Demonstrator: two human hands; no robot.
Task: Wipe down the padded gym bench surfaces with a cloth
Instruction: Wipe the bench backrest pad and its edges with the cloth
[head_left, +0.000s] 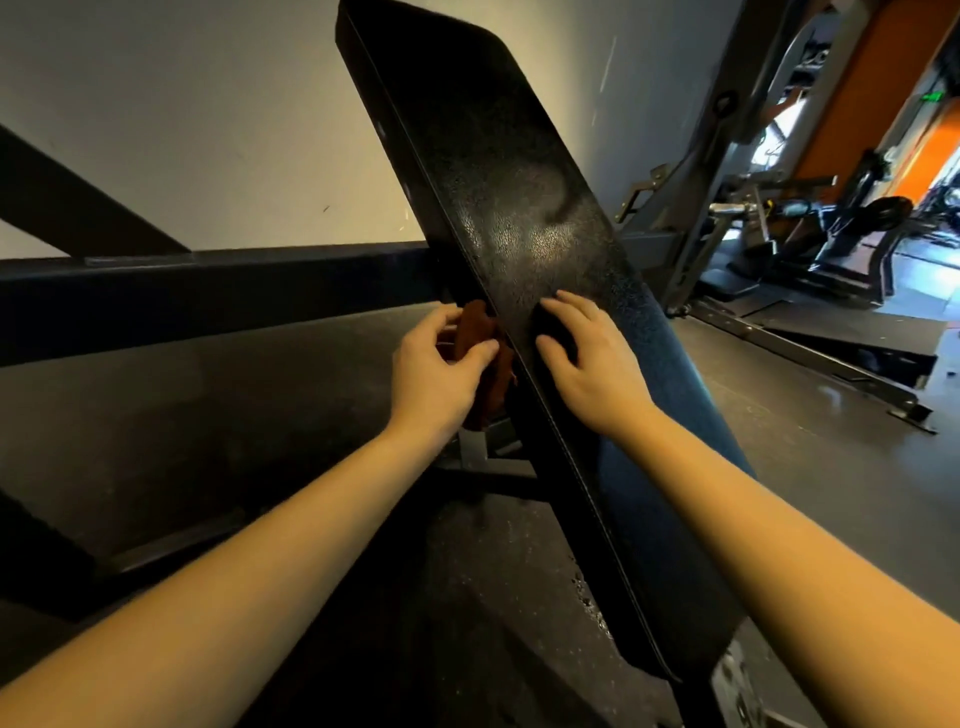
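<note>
Bench pad stands tilted; right hand rests spread on it. Left hand pinches brown cloth at its edge.

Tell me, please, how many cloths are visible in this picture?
1. A brown cloth, gripped by the left hand against the bench pad's left edge. The right hand rests on the pad's top; another cloth could be hidden behind the pad.

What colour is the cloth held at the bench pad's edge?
Rusty reddish-brown, seen in the head view: the cloth is gripped by the left hand.
</note>
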